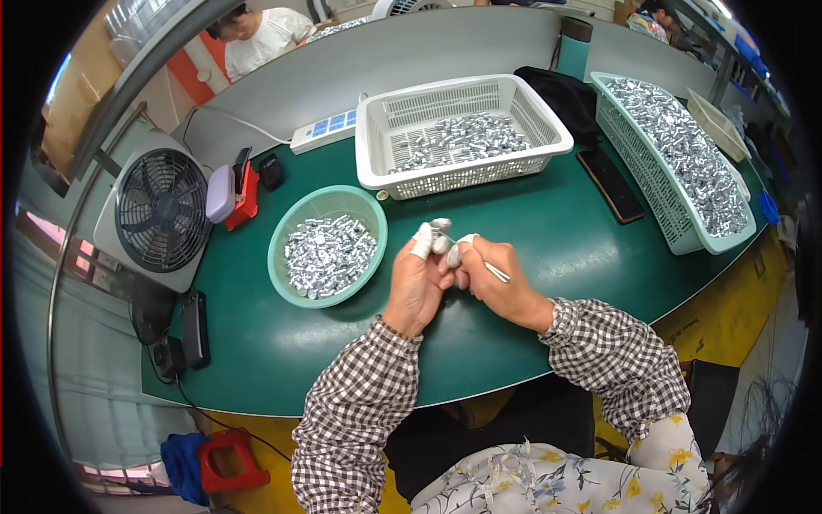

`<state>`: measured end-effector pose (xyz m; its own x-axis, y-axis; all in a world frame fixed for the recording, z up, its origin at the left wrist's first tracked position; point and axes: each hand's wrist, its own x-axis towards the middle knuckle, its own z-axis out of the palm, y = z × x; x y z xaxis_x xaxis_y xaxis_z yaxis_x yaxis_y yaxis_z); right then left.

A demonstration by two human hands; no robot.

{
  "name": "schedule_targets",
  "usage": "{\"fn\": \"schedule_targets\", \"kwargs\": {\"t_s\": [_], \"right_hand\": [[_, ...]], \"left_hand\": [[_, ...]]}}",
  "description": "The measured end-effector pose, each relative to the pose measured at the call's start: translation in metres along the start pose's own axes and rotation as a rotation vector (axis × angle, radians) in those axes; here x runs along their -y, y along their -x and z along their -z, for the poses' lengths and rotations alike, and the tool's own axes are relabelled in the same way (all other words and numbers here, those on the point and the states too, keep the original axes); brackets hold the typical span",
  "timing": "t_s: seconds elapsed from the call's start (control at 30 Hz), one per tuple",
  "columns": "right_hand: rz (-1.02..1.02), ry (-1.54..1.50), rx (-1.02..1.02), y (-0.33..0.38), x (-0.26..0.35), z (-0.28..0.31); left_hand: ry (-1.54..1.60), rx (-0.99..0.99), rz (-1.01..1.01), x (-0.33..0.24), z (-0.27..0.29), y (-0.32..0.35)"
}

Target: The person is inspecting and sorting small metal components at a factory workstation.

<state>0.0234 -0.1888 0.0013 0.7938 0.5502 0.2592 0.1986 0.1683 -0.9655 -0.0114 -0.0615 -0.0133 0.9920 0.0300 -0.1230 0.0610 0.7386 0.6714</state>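
Note:
Over the middle of the green table, my left hand is raised with its fingers bent together. Pale finger covers wrap several fingertips, and whatever they pinch is too small to make out. Close against it, my right hand grips a slim silver tool, whose rear end sticks out past the fingers; its tip points toward the left fingertips. Left of my hands stands a round light-green bowl holding many small silver metal parts. Beyond them, a white basket contains more such parts.
A long green basket heaped with metal parts stands at the right, beside a phone. A power strip, black cloth and bottle line the back. A fan, red box and black device occupy the left.

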Motion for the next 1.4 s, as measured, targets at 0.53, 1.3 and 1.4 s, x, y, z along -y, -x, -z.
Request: {"fn": "schedule_targets", "kwargs": {"t_s": [0.53,1.3,1.4], "right_hand": [[0.269,0.303,-0.009,0.002,-0.006,0.007],[0.145,-0.313,-0.113,-0.007,-0.004,0.007],[0.100,-0.316,-0.137,-0.011,-0.013,0.009]], "left_hand": [[-0.017,-0.024,0.001,0.001,-0.003,-0.004],[0.018,0.216,0.081,-0.011,0.046,-0.012],[-0.022,0.107,0.066,-0.008,0.029,-0.008]]}}
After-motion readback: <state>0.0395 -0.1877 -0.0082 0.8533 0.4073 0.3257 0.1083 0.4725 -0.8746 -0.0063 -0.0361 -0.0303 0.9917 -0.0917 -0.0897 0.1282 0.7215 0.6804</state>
